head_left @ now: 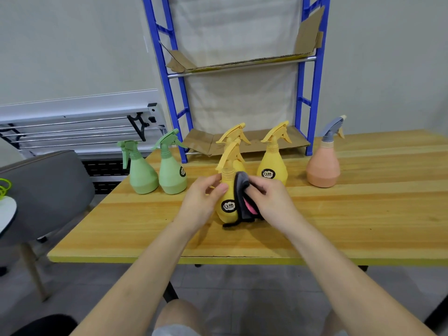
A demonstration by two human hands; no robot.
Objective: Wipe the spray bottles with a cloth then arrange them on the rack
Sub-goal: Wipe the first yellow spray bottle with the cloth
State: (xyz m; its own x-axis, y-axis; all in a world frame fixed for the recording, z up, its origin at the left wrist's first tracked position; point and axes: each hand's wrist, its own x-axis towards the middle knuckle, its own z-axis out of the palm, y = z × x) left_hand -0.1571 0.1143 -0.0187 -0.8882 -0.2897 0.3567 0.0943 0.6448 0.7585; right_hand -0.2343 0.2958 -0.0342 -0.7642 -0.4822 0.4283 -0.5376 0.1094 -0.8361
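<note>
- Left hand [202, 197], fingers curled, holds the near yellow plastic spray bottle [228, 202] upright on the wooden table [339, 226], centre front.
- Right hand [269, 200] grips a grey cloth with pink lining [244, 200], pressed against that bottle's right side.
- Two more yellow spray bottles behind it: one [236, 139] just behind, mostly hidden, one [272, 163] to the right.
- Two green spray bottles [143, 175] [172, 177] stand left; a peach bottle with grey trigger [323, 166] stands right.
- Blue metal rack [312, 98] at the table's far edge, cardboard-lined shelves.
</note>
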